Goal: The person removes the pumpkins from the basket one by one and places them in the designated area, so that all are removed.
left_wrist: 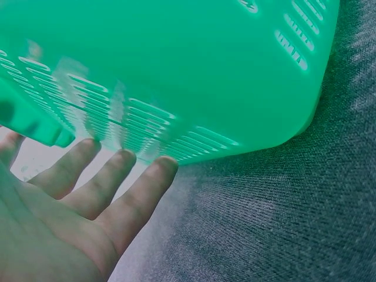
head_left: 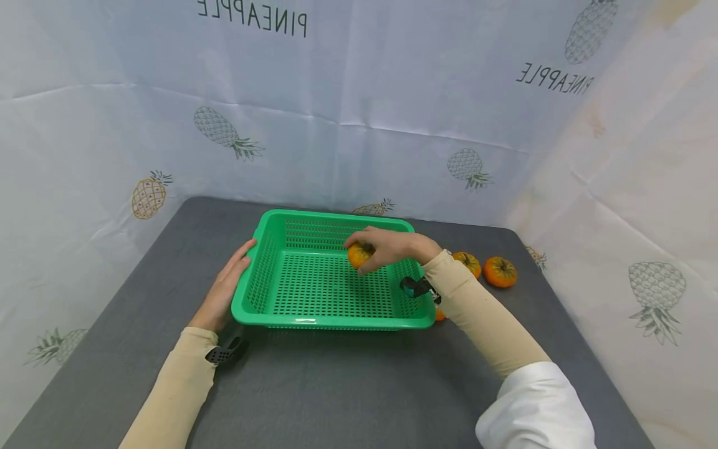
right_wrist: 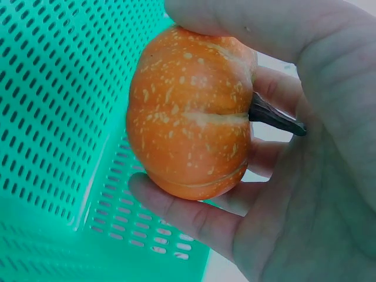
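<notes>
A green plastic basket (head_left: 314, 287) with slotted walls stands on the dark table. Above its floor, toward the right side, my right hand (head_left: 387, 245) grips a small orange pumpkin (head_left: 358, 255). In the right wrist view the pumpkin (right_wrist: 191, 114) has pale speckles and a dark stem, with thumb and fingers curled round it. My left hand (head_left: 224, 290) rests against the basket's left side. In the left wrist view the fingers of that hand (left_wrist: 76, 217) are straight, their tips at the slotted wall (left_wrist: 176, 70).
Two more pumpkins (head_left: 500, 272) (head_left: 469, 264) sit on the table right of the basket. Another pumpkin (head_left: 440, 314) is mostly hidden behind the basket's right corner and my right forearm. A pineapple-print cloth (head_left: 336, 125) hangs behind the dark table (head_left: 314, 386).
</notes>
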